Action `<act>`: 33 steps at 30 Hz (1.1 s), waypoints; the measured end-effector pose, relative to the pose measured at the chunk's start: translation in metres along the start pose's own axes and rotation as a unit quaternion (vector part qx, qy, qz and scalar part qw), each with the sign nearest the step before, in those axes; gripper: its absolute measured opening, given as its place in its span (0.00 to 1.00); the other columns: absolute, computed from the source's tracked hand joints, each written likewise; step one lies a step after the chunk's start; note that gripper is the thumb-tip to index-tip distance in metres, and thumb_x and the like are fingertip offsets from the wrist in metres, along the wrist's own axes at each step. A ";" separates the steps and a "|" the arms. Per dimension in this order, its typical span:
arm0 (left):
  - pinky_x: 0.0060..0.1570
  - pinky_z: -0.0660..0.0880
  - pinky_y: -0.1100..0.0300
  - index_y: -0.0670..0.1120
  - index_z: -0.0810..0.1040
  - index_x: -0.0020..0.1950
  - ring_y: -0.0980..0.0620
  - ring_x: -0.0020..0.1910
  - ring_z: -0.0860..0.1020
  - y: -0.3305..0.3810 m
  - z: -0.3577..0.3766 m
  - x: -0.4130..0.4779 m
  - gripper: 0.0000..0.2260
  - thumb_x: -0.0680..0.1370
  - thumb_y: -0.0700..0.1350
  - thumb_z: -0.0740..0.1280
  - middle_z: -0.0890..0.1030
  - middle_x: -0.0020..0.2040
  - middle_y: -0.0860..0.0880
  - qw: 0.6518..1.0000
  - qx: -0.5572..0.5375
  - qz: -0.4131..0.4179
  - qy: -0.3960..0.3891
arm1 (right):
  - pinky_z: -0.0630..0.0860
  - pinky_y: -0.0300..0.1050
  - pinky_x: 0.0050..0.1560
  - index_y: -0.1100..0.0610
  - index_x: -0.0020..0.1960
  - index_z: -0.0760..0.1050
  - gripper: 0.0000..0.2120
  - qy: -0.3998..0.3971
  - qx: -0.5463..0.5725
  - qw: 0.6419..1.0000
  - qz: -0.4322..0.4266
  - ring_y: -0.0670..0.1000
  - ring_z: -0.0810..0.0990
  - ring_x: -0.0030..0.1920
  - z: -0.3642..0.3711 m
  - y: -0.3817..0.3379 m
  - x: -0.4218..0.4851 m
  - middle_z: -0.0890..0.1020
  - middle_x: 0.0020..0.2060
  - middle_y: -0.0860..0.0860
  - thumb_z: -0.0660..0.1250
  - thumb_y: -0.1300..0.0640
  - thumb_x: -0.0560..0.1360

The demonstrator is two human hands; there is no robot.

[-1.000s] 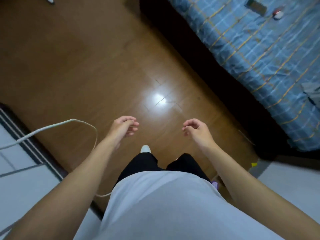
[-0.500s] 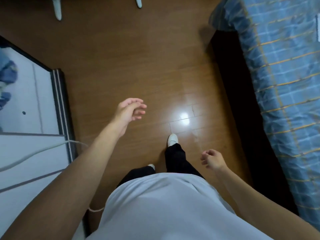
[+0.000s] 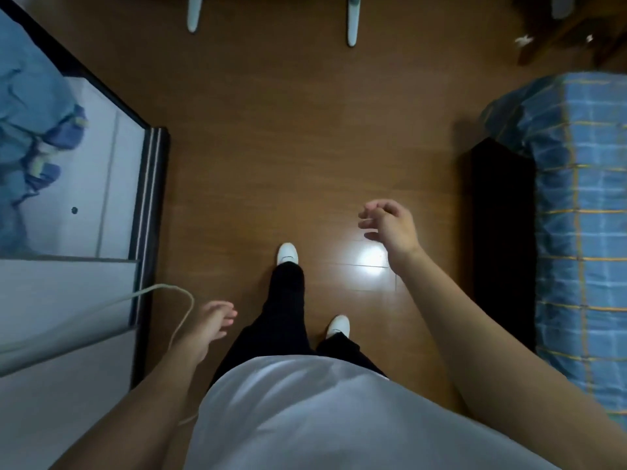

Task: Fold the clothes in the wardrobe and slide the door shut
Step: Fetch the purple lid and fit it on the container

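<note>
Both hands hold nothing. Left hand (image 3: 212,322) hangs loose at lower left; right hand (image 3: 390,228) has swung up, fingers softly bent. Clothes (image 3: 34,130) now show at upper left, crumpled in the wardrobe (image 3: 88,171). Folding looks not yet begun.

This is a bedroom in a home. On the right stands a bed with a blue checked cover (image 3: 583,232) crossed by thin orange lines, on a dark low frame (image 3: 502,232). The brown wooden plank floor (image 3: 305,147) shows a bright spot of reflected light. On the left, an open white wardrobe (image 3: 88,164) with a dark sliding-door track (image 3: 152,198) holds crumpled blue clothes (image 3: 30,113). At the top edge, two white furniture legs (image 3: 352,22) rest on the floor.
</note>
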State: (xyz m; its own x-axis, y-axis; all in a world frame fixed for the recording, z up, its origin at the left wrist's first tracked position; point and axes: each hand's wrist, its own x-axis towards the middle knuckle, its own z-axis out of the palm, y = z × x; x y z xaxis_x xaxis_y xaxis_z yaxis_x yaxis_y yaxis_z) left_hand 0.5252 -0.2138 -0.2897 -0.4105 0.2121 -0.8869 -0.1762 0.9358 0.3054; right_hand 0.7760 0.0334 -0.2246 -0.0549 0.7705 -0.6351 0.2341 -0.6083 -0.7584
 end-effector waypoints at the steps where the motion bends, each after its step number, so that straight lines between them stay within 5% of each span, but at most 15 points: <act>1: 0.55 0.75 0.50 0.41 0.79 0.60 0.43 0.59 0.80 0.010 -0.006 0.011 0.10 0.84 0.40 0.59 0.83 0.55 0.43 1.000 -0.005 -0.007 0.003 | 0.75 0.39 0.35 0.53 0.45 0.76 0.07 0.002 -0.003 1.000 -0.002 0.48 0.80 0.35 0.009 -0.014 0.014 0.82 0.39 0.49 0.62 0.62 0.79; 7: 0.46 0.76 0.56 0.42 0.79 0.59 0.46 0.55 0.81 0.136 -0.028 0.068 0.09 0.84 0.41 0.61 0.83 0.52 0.46 0.999 -0.020 0.003 -0.030 | 0.75 0.43 0.39 0.58 0.50 0.76 0.04 0.016 -0.064 0.996 0.065 0.50 0.80 0.37 0.044 -0.051 0.079 0.82 0.42 0.52 0.63 0.62 0.80; 12: 0.60 0.76 0.49 0.42 0.79 0.60 0.45 0.53 0.81 0.296 -0.026 0.085 0.09 0.84 0.40 0.61 0.83 0.55 0.42 0.990 -0.063 0.086 -0.093 | 0.76 0.46 0.40 0.59 0.48 0.78 0.07 0.050 -0.073 0.983 0.161 0.53 0.81 0.38 0.042 -0.047 0.102 0.83 0.42 0.56 0.62 0.61 0.82; 20: 0.54 0.78 0.54 0.47 0.81 0.53 0.50 0.49 0.83 0.508 -0.020 0.118 0.08 0.83 0.41 0.62 0.85 0.49 0.46 0.964 -0.105 0.212 -0.119 | 0.74 0.46 0.35 0.66 0.54 0.78 0.07 0.060 -0.089 0.961 0.253 0.56 0.78 0.37 0.017 -0.070 0.184 0.81 0.42 0.61 0.63 0.63 0.82; 33: 0.57 0.75 0.54 0.38 0.78 0.62 0.43 0.58 0.80 0.609 -0.034 0.204 0.10 0.83 0.40 0.62 0.82 0.58 0.40 0.999 0.007 0.036 -0.030 | 0.74 0.43 0.37 0.58 0.50 0.76 0.03 -0.022 -0.009 0.998 0.058 0.50 0.79 0.36 0.111 -0.378 0.449 0.81 0.39 0.53 0.63 0.61 0.81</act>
State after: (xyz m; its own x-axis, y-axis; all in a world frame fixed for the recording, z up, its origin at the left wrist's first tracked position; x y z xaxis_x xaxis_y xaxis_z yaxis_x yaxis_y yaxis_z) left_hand 0.3034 0.3898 -0.2730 -0.3680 0.2953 -0.8817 -0.1358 0.9210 0.3651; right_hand 0.5547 0.5878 -0.2393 -0.0696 0.6853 -0.7249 0.2582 -0.6895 -0.6767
